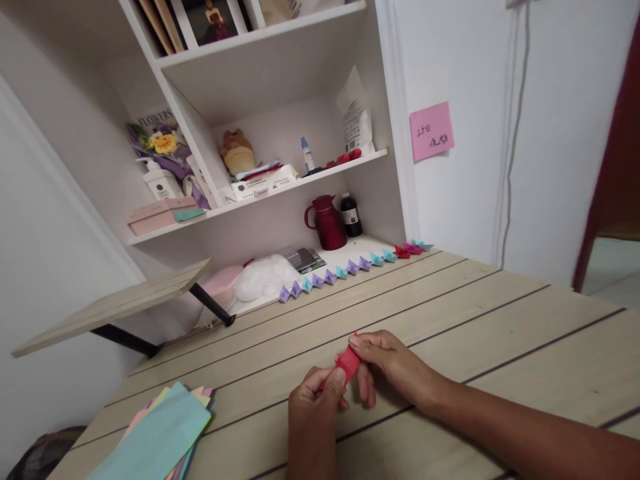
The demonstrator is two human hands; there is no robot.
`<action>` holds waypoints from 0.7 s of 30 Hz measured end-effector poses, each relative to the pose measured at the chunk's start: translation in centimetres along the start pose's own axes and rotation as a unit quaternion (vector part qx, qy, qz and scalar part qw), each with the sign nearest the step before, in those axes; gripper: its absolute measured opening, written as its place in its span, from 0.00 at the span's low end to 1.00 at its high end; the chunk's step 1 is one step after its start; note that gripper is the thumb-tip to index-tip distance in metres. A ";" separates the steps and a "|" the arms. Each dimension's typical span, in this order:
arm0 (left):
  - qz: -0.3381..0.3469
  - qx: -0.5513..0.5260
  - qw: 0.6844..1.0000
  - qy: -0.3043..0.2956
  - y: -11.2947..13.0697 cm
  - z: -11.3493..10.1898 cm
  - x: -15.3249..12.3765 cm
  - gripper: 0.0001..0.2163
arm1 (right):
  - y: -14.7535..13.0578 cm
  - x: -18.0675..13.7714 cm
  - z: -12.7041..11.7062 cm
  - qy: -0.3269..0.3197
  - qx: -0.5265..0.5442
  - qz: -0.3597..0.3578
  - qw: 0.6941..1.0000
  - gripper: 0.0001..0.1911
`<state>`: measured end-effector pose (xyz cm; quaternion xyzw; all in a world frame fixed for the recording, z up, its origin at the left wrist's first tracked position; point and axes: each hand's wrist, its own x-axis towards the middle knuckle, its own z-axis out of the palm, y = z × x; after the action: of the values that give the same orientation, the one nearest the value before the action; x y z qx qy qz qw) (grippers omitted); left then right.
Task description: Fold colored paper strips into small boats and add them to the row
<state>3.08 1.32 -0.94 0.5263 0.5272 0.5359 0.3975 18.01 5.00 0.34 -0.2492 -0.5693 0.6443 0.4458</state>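
A small piece of folded red paper (349, 363) is held between both hands above the wooden table (430, 333). My left hand (320, 393) pinches its lower left end with thumb and fingers. At its upper right end, the thumb and index finger of my right hand (387, 363) grip the paper, while the other fingers curl below. Part of the paper is hidden by the fingertips. Farther back, along the table's far edge, runs a row of small folded paper pieces (341, 272) in purple, light blue, red and pink.
A stack of coloured paper sheets (155, 433) lies at the front left. Behind it, a raised wooden shelf board (115, 303) stands on black brackets. Beyond the table are a dark red jug (330, 223), a dark bottle (351, 217) and white shelving (300, 177) with various items.
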 end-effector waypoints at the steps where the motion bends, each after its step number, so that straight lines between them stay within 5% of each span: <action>1: -0.001 -0.002 1.000 -0.003 0.0 0.0 0.0 0.19 | 0.1 0.1 0.0 0.004 0.006 0.007 1.000 0.30; 9: -0.029 -0.037 0.999 0.019 -0.1 -0.1 0.2 0.21 | 0.5 0.2 -0.1 0.046 -0.038 0.003 0.998 0.37; 16: -0.036 -0.014 0.999 0.024 0.0 -0.1 0.1 0.21 | 0.2 -0.1 -0.5 0.014 -0.086 -0.021 0.996 0.20; 21: -0.034 0.038 0.999 0.014 0.5 0.2 -0.4 0.21 | 0.6 0.0 -0.5 0.053 -0.084 0.013 0.995 0.18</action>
<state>3.44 0.88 -0.59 0.5155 0.5703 0.5090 0.3871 18.20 5.29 -0.34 -0.3265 -0.5936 0.5860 0.4446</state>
